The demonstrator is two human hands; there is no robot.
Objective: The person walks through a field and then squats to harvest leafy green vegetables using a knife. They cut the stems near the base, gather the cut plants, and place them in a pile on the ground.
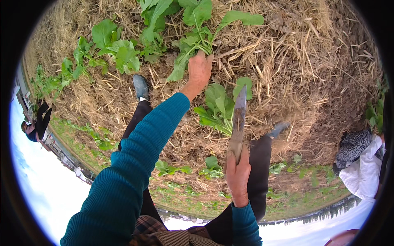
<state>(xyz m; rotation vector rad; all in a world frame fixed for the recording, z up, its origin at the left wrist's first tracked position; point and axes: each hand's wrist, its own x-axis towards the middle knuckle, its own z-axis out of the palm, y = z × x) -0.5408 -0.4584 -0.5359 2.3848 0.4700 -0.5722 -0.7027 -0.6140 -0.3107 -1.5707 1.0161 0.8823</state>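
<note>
My left hand [199, 68] grips the stems of a leafy green plant [200, 37] low down, near the straw-covered soil. Its broad leaves spread out past my fingers; whether its base is still rooted is hidden. In my right hand [238, 176] is a kitchen knife [238, 117] with a light-coloured handle, its blade pointing forward and smeared with soil. Another leafy plant [217, 107] shows just left of the blade, partly covered by it. The knife is well apart from the plant in my left hand.
Straw mulch [277, 67] covers the soil. More leafy plants [120, 52] run off to the left. My shoes [141, 87] stand wide apart on the straw. One person [38, 124] is at far left; another person's patterned and white clothing [358, 163] shows at right.
</note>
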